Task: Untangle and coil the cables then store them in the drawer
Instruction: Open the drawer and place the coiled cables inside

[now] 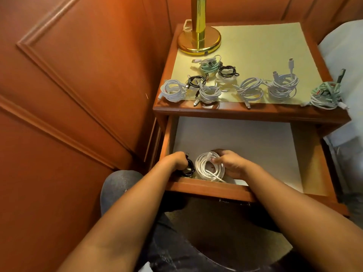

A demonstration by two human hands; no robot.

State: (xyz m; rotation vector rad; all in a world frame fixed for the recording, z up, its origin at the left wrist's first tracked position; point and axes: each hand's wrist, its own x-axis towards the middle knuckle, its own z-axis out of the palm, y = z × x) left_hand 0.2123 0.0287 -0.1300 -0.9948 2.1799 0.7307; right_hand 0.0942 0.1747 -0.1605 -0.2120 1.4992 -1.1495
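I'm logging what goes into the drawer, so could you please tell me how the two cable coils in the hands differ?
The black coil is dark and small; the white coil is pale and clearly larger. The left hand grips the black coil and covers much of it; the right hand pinches the white coil at one side, leaving most visible. Both are wound and sit at the drawer front.

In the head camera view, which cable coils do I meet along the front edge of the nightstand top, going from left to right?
white coil at the left corner → small white coil → loose white coil → large white coil → green and white bundle at the right corner.
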